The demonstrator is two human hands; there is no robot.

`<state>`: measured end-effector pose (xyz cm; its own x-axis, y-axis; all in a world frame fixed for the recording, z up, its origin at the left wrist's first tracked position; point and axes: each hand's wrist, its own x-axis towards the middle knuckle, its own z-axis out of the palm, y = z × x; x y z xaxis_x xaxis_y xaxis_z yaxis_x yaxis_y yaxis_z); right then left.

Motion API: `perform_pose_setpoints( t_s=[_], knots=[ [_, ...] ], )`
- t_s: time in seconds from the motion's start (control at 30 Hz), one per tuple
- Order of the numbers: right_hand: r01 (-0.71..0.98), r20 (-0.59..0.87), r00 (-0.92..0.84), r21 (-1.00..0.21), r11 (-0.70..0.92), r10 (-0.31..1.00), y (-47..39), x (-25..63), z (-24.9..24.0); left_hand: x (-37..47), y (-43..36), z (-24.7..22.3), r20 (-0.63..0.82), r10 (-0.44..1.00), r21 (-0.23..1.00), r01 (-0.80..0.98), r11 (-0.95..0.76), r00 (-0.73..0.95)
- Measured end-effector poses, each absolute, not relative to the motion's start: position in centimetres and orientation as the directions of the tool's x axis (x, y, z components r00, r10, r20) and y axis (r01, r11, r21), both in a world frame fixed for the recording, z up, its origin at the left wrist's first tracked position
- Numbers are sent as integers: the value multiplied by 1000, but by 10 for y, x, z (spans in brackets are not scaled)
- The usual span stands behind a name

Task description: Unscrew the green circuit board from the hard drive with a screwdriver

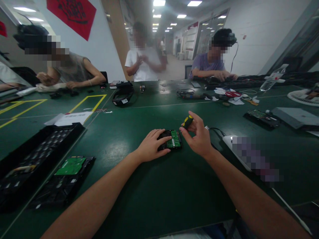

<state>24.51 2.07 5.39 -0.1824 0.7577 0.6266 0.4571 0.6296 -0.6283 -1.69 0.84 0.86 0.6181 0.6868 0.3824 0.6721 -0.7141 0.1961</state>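
My left hand [154, 146] lies across a small black hard drive [175, 143] with a green circuit board facing up. Its thumb is along the near edge and the fingers reach over the top, covering the drive's left part. Just to the right, my right hand [198, 136] pinches a black-and-yellow screwdriver [187, 122] by the handle, raised above the drive's right end. I cannot make out the screwdriver's tip.
To the left are a long black tray [37, 159] and a black unit with a green board [71, 166]. A white power strip [238, 154] is at right, near another circuit-board part [261, 118]. Farther off sit a bottle [272, 79], cables and several people.
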Motion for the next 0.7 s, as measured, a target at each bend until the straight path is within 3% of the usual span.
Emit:
perform_pose_setpoints(
  t_s=[0.7],
  knots=[
    [464,612,-186,-635,617,769,22,243,50,-16,8,9,386,693,211,673,-709,609]
  ],
)
